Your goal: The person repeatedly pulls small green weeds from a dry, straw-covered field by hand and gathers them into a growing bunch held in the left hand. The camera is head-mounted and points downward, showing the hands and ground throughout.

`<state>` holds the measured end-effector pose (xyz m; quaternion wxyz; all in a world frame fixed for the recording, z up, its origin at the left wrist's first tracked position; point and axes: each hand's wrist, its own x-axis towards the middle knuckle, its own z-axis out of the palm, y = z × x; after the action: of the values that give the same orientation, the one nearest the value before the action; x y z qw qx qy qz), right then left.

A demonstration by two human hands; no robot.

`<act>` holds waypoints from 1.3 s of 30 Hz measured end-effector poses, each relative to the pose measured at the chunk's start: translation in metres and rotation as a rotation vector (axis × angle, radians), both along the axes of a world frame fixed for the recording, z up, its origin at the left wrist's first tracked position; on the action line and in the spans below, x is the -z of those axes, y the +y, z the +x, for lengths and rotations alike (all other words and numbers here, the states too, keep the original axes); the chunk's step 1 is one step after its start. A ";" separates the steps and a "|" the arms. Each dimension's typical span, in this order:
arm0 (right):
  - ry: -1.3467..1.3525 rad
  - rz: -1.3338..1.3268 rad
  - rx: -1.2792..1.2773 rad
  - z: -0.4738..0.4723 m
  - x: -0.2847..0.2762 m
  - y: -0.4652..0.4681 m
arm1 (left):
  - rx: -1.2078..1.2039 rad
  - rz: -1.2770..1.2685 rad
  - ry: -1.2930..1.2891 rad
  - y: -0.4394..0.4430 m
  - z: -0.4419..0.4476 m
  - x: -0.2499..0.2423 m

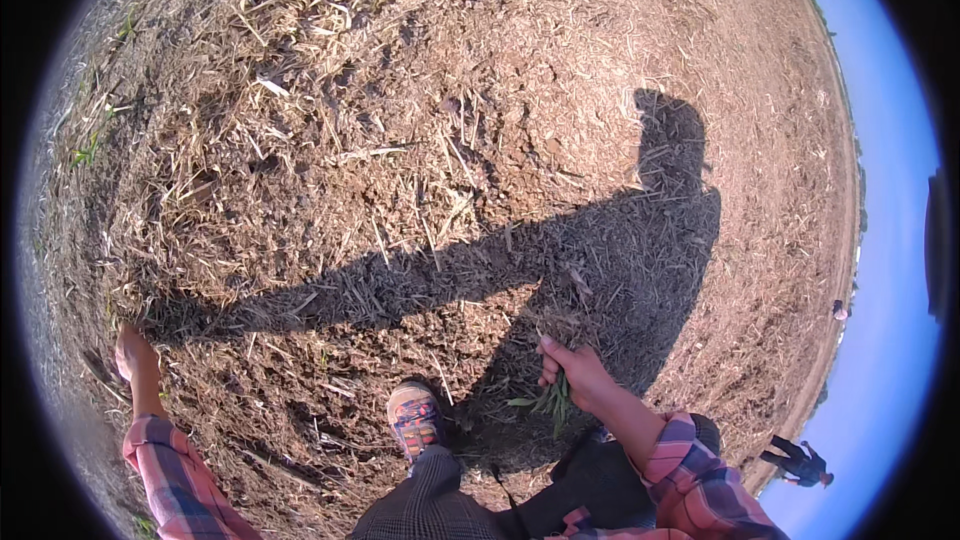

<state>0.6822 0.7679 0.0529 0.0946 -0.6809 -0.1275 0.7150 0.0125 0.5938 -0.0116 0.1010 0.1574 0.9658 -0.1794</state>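
Note:
My right hand (576, 373) is shut around a small bunch of green plants (556, 403). Their leaves hang below the fist, and a pale, dry root-like tangle (562, 322) shows above it. Out at the far left, my left hand (135, 356) reaches down to the straw-covered soil (124, 300). Its fingertips are hard to make out there, so whether they grip anything is unclear. Between the hands, one patterned shoe (415, 420) stands on the ground.
Dry stalks (330, 7) litter the brown field (525, 135). Green sprouts (86, 151) grow at the left. A shadow (637, 240) crosses the ground. One person (799, 461) walks at the lower right, and a small distant figure (840, 310) is near the field's edge.

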 end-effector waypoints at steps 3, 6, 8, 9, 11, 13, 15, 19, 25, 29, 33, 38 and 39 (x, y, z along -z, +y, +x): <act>0.006 0.008 0.020 0.000 -0.004 -0.002 | 0.117 0.005 0.002 0.005 0.027 0.003; -0.014 -0.016 0.033 0.001 -0.008 -0.003 | 0.148 0.217 -0.097 0.015 0.078 0.003; 0.013 0.003 0.021 0.002 -0.012 -0.005 | 0.516 0.589 0.066 0.037 0.132 0.014; 0.007 0.004 0.023 0.003 -0.013 -0.006 | 0.359 0.556 -0.187 0.047 0.158 0.010; 0.044 0.052 0.003 0.007 -0.017 -0.011 | 0.381 0.791 -0.511 0.076 0.226 0.009; 0.001 0.052 -0.008 0.012 -0.019 -0.016 | -0.013 0.931 -1.044 0.099 0.303 -0.002; 0.027 0.099 -0.003 0.021 -0.021 -0.024 | -0.073 0.836 -1.426 0.121 0.369 -0.018; -0.152 0.210 -0.221 0.041 -0.027 -0.041 | 0.102 0.537 -1.838 0.142 0.483 -0.048; -0.258 0.567 -0.593 0.062 -0.053 -0.065 | 0.116 0.278 -2.195 0.130 0.569 -0.080; -0.265 0.526 -0.668 0.064 -0.065 -0.069 | -0.080 0.073 -2.288 0.124 0.580 -0.078; -0.259 0.521 -0.765 0.065 -0.077 -0.067 | -0.363 0.314 -2.174 0.130 0.581 -0.072; -0.215 0.704 -0.867 0.059 -0.089 -0.059 | -0.359 0.570 -1.988 0.158 0.541 -0.070; -0.225 0.798 -0.878 0.059 -0.092 -0.058 | -0.374 0.745 -1.930 0.162 0.528 -0.071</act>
<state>0.7412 0.7102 0.1448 0.0248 -0.5479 -0.6642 0.5079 0.5402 0.7559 0.0590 0.7991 0.1031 0.4785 0.3491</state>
